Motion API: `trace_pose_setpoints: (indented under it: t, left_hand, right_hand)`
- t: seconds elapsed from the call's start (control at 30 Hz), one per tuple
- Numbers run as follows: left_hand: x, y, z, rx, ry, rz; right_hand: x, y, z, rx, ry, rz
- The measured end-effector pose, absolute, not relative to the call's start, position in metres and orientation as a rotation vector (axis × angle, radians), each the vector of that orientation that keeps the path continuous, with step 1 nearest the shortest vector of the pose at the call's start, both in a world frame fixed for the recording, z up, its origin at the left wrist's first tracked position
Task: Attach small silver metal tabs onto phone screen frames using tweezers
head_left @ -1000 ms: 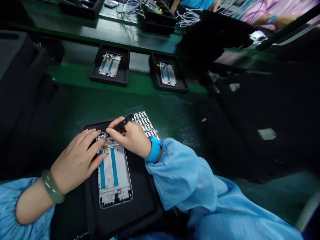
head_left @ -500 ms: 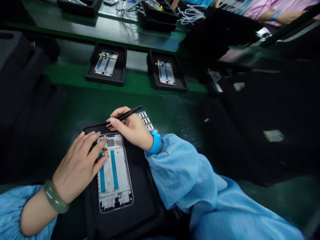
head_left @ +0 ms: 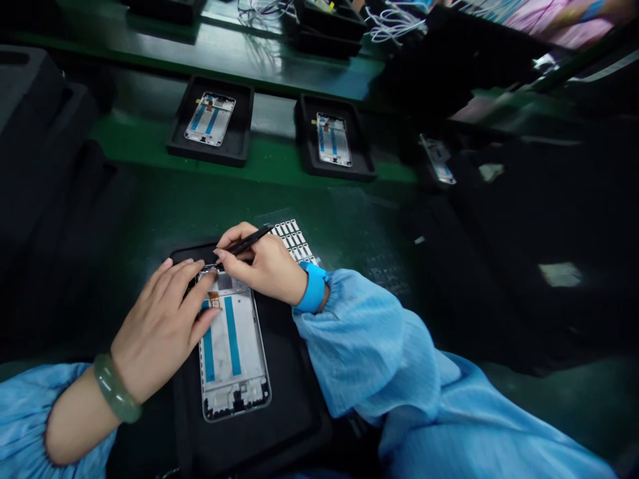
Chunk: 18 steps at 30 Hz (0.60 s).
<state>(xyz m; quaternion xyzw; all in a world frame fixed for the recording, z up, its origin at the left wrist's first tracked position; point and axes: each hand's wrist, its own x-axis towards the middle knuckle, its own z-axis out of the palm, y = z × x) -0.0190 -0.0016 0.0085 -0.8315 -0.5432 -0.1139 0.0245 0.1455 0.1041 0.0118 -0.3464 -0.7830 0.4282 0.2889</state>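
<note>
Phone frame (head_left: 233, 372) sits on a black mat (head_left: 294, 399), long axis running away from the person; open left hand (head_left: 162, 326) lies spread on its near-top end, closest, while right hand (head_left: 264, 266) pinches black tweezers (head_left: 244, 243), tips at the top edge.

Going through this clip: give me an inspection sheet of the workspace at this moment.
surface: green bench with a black mat in front of the person
job's things: smartphone frame on the mat; black tweezers at its top edge
clutter: sheet of white labels beyond the frame
grippers: left hand pressing the frame, fingers spread; right hand with the tweezers in its grip
cables: white cables on the far bench
surroundings: black tray holding another frame; a co-worker's pink sleeve
</note>
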Motion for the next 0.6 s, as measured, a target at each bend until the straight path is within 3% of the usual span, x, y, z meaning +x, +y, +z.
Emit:
trace_pose_setpoints:
  t: [0.4,0.6]
  left_hand:
    - [-0.020,-0.001,0.008,-2.580,-1.674,-0.339]
    - [-0.020,-0.002,0.006,-2.572,-1.685,-0.369]
  right_hand:
    - [0.144,0.104,0.016,-0.916,-2.195,0.948]
    - [0.137,0.098,0.025,-0.665,-2.490,0.620]
